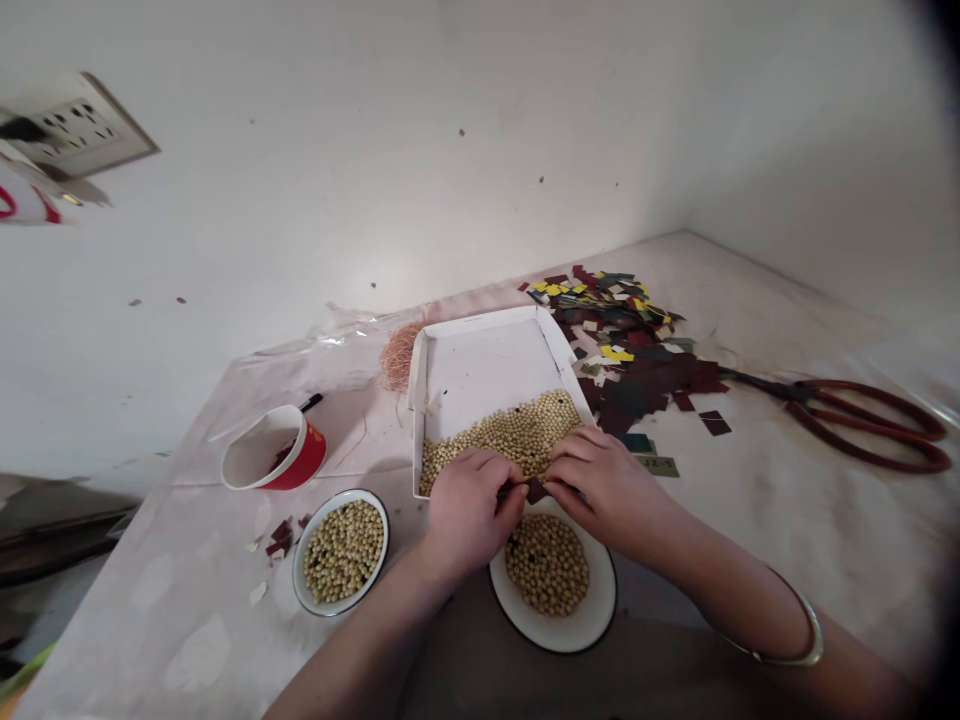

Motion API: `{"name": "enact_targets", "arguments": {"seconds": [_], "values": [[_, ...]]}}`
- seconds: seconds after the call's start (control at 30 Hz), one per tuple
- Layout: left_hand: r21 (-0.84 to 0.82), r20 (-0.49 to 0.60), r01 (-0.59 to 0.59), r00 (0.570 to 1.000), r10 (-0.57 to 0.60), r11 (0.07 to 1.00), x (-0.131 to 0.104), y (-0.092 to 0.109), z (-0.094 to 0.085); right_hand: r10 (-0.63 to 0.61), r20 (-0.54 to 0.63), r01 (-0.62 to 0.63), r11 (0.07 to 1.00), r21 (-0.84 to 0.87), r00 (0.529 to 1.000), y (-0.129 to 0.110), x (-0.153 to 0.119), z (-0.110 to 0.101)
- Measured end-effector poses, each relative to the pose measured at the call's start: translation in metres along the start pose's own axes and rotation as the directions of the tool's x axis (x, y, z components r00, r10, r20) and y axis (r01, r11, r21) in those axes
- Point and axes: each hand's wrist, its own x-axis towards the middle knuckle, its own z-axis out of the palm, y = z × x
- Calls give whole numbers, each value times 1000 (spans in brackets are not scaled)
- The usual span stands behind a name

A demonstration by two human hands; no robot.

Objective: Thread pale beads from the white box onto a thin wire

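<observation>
Between the fingertips of my left hand (474,502) and my right hand (600,487) is a small dark maroon piece (535,491), perhaps leather or paper. Both hands are pinched closed at its edges, over the near rim of a white box tray (480,358). Pale round beans (517,432), a few of them dark, fill the tray's near part. Just below my hands, a dark-rimmed white bowl (559,640) holds more beans (550,566). To the left stands a second white bowl (299,585), also full of beans.
At the right lie scissors (840,410) with large red-brown handles, beside a pile of cut coloured scraps (637,365). A red and white paper cup (304,455), a black pen (311,402) and pinkish stringy fibre (397,357) are on the left. A wall (450,180) rises behind.
</observation>
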Motion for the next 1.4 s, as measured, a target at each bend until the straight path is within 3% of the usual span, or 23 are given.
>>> {"name": "enact_targets", "arguments": {"seconds": [0.63,1.03,1.4], "values": [[-26,-11,-21,1000,20,999,0,-3,3,-74,30,71,994,78,997,2,2,-1],[-35,-21,-25,999,25,999,0,-2,3,-25,65,23,999,42,998,3,-1,-4],[-29,-19,-23,1000,22,999,-1,-3,4,-41,76,31,992,125,996,5,0,-3]]}}
